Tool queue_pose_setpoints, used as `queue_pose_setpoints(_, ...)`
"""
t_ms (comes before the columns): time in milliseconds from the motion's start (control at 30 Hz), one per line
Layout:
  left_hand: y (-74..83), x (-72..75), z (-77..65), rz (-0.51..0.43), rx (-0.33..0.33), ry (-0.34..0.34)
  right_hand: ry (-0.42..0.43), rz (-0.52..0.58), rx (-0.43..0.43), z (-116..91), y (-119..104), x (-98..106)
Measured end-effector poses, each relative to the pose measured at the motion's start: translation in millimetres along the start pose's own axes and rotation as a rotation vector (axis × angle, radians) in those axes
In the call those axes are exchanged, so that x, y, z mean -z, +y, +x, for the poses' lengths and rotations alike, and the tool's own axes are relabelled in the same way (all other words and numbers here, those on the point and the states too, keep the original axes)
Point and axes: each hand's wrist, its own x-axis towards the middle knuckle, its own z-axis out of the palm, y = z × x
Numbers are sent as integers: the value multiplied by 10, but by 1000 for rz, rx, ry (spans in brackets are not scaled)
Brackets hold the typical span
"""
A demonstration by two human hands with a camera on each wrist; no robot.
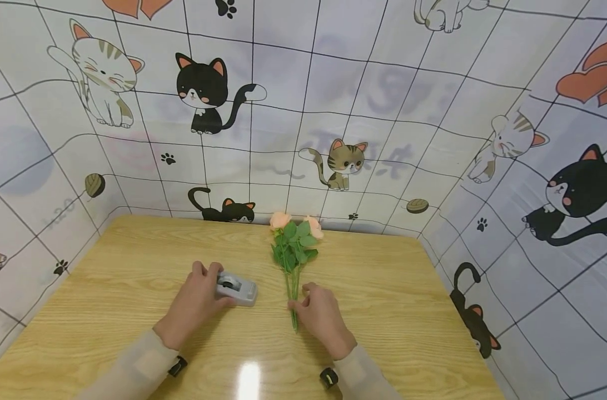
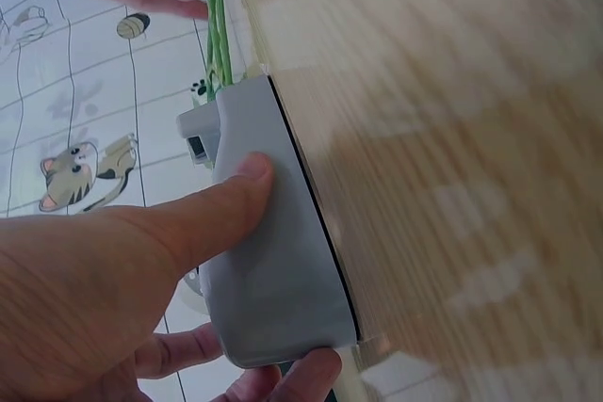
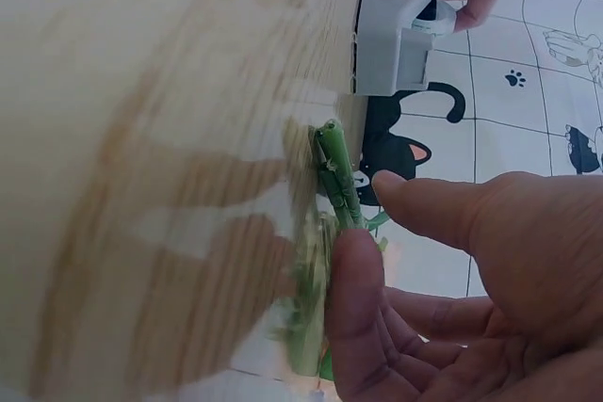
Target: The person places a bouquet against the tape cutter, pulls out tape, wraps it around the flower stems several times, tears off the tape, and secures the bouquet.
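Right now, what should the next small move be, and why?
Probably the right hand should close on the flower stems: its thumb and index finger are at them, no firm pinch evident, while the left hand grips the tape dispenser.

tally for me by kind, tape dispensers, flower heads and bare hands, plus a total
Tape dispenser: 1, grey
Flower heads: 2, both peach
Bare hands: 2, the left hand and the right hand
Total: 5
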Motion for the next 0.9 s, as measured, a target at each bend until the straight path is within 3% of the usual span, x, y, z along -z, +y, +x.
queue_pose_setpoints(200,128,-53,-15,4,-2,-10,109,-97,100,44,-74,1)
queue_pose_setpoints(267,159,-77,-16,4,-6,-9,108,-91,144,77,-126,-3)
queue_pose_setpoints(433,250,-118,-15,-4,-4,1,37,-64,221,150,-272,-49)
queue_pose_setpoints(667,320,-165,-36,14,6,27,-100,-58,236,230,-413,-160)
queue_pose_setpoints(900,320,-184,-29,33,-33,68,-107,-114,260,262,-487,-222)
